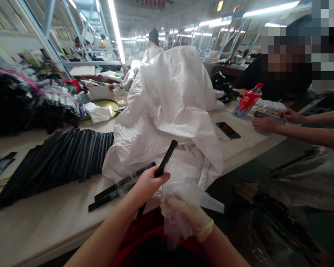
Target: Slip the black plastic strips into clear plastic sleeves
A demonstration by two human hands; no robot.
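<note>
Left hand (147,183) raised, grip pinching black stick (163,165) upright, gloved right hand (187,218) lower, grip clutching clear bags (180,200)

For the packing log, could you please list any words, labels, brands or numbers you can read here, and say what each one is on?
No text can be read in this view.
Red banner up under the ceiling: has markings, too blurred to read.
Red bottle on the table: printed label, too small and blurred to read.
Phone: dark screen, nothing shown.
Black stick in the left hand and clear bags in the gloved right hand: no print visible.
</note>
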